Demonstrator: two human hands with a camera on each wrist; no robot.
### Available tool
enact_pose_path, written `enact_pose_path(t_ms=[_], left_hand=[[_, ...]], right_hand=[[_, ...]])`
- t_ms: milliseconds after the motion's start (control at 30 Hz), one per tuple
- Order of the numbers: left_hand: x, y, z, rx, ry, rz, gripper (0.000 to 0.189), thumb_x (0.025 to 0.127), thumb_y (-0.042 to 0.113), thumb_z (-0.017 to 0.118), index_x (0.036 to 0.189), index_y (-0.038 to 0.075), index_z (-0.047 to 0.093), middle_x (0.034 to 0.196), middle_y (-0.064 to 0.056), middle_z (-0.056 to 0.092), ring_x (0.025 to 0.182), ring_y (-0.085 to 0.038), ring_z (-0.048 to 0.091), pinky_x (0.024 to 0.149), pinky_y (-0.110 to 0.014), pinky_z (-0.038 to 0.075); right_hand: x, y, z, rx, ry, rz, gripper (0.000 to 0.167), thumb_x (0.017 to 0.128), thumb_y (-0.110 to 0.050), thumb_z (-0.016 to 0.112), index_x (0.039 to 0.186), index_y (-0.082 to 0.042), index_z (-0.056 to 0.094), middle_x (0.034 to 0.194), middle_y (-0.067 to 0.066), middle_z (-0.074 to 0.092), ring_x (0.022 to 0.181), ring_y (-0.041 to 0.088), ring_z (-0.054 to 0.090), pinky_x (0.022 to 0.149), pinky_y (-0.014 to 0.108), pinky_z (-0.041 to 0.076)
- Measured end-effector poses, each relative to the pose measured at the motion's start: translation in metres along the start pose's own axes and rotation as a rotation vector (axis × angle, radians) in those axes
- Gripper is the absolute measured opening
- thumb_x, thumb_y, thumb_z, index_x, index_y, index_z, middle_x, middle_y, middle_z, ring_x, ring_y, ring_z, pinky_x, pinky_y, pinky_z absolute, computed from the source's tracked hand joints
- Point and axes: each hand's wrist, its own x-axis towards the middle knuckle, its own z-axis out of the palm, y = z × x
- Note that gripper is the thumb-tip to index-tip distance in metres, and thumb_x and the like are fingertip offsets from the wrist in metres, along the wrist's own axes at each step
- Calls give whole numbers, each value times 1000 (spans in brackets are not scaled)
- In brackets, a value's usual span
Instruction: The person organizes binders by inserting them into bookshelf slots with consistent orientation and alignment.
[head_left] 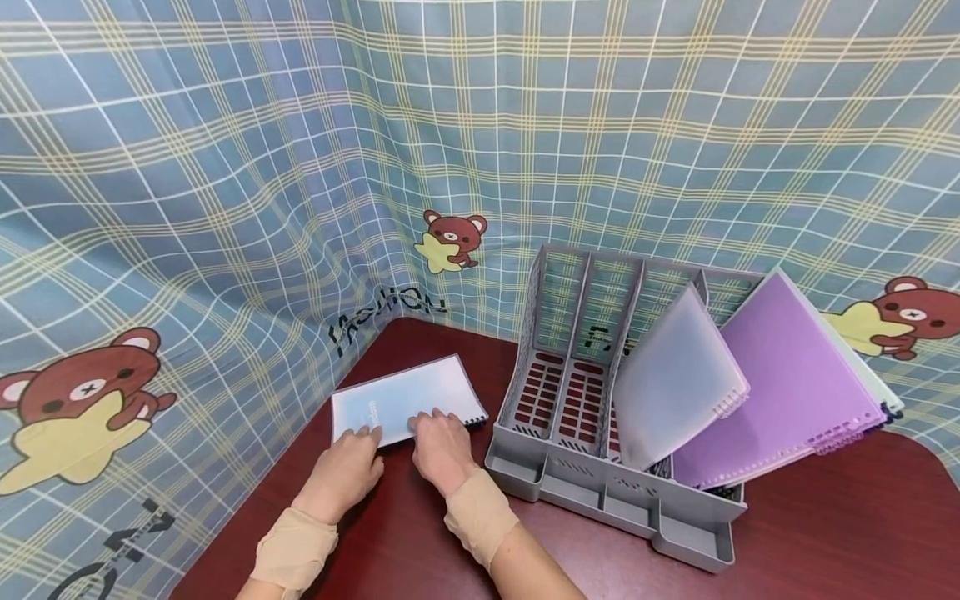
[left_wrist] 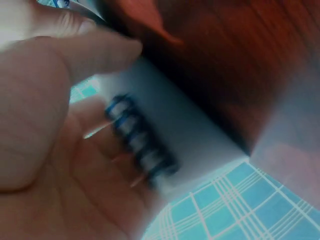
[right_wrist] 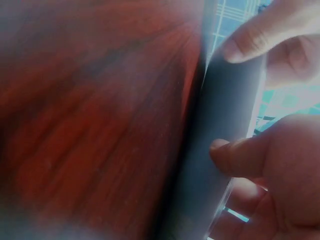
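Observation:
A light-blue and white spiral notebook (head_left: 427, 385) lies on the table left of the file rack in the head view, its black coil showing at the right end. My left hand (head_left: 347, 473) grips its near edge toward the left end. My right hand (head_left: 442, 450) holds the same edge further right, close to the coil. In the right wrist view my right thumb (right_wrist: 225, 152) lies on the notebook's side (right_wrist: 215, 115) with fingers behind it. The blurred left wrist view shows my left thumb (left_wrist: 120, 47) near the notebook and a dark coil (left_wrist: 140, 137) by the fingers.
A grey file rack (head_left: 517, 443) with upright dividers and small front trays stands to the right. Leaning in its right slots are a translucent bluish notebook (head_left: 675, 383) and a purple notebook (head_left: 780, 375). Plaid cloth (head_left: 480, 125) hangs behind the dark red table (head_left: 420, 542).

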Motion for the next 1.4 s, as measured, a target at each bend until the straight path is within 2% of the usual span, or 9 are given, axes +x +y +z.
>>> enact_pose_path(t_ms=[100, 233, 433, 567, 733, 833, 1033, 1167, 1400], left_hand=[[2, 1, 1, 15, 89, 15, 27, 89, 0, 73, 115, -4, 72, 98, -20, 72, 86, -38, 71, 64, -49, 58], [2, 1, -1, 9, 138, 13, 20, 90, -3, 70, 109, 0, 75, 86, -17, 71, 77, -37, 71, 58, -49, 56], [0, 2, -3, 13, 152, 10, 19, 90, -4, 68, 107, 1, 76, 85, -18, 72, 76, -38, 71, 58, -51, 56], [0, 4, -5, 22, 177, 21, 18, 89, -5, 69, 105, 0, 76, 83, -18, 71, 77, -38, 71, 59, -51, 56], [1, 5, -9, 28, 203, 44, 20, 88, -7, 69, 105, -1, 75, 87, -18, 70, 78, -39, 70, 64, -50, 57], [2, 5, -11, 40, 214, 55, 20, 87, -8, 69, 106, -1, 75, 92, -18, 72, 79, -39, 68, 67, -50, 57], [5, 6, -13, 77, 238, 76, 21, 86, -8, 69, 106, -3, 76, 96, -19, 74, 84, -39, 69, 74, -51, 57], [5, 7, -14, 88, 243, 76, 21, 86, -7, 70, 105, -2, 76, 95, -18, 74, 80, -39, 68, 73, -50, 57], [6, 9, -18, 88, 266, 90, 18, 85, -8, 69, 100, -2, 76, 92, -18, 73, 73, -39, 65, 68, -50, 56]], right_hand=[[0, 1, -2, -16, 7, -1, 10, 89, -13, 73, 90, -23, 74, 87, -4, 69, 92, 19, 68, 78, 31, 52], [-1, 1, -4, -20, -1, 2, 11, 88, -13, 73, 90, -23, 73, 88, -4, 70, 91, 19, 68, 77, 31, 52], [-1, -1, -5, -27, 6, 3, 11, 87, -13, 74, 91, -23, 74, 88, -4, 70, 89, 18, 67, 75, 31, 52], [-2, -3, -6, -48, 8, 1, 17, 87, -14, 75, 101, -25, 76, 93, -5, 72, 91, 18, 67, 77, 31, 53], [-3, -5, -10, -65, 40, -12, 35, 86, -15, 76, 117, -31, 75, 102, -6, 74, 97, 19, 69, 81, 34, 53], [-4, -6, -12, -46, 52, -16, 40, 84, -14, 78, 120, -32, 75, 107, -5, 75, 99, 20, 69, 82, 35, 54], [-5, -7, -13, 0, 15, -6, 44, 85, -14, 79, 127, -28, 73, 120, -4, 74, 108, 22, 69, 89, 40, 56], [-5, -7, -12, -1, 18, -7, 44, 85, -14, 79, 126, -26, 73, 119, -3, 74, 106, 22, 70, 89, 42, 56], [-6, -7, -12, 24, 98, -6, 24, 82, -11, 80, 105, -17, 74, 99, -3, 75, 90, 20, 69, 79, 38, 56]])
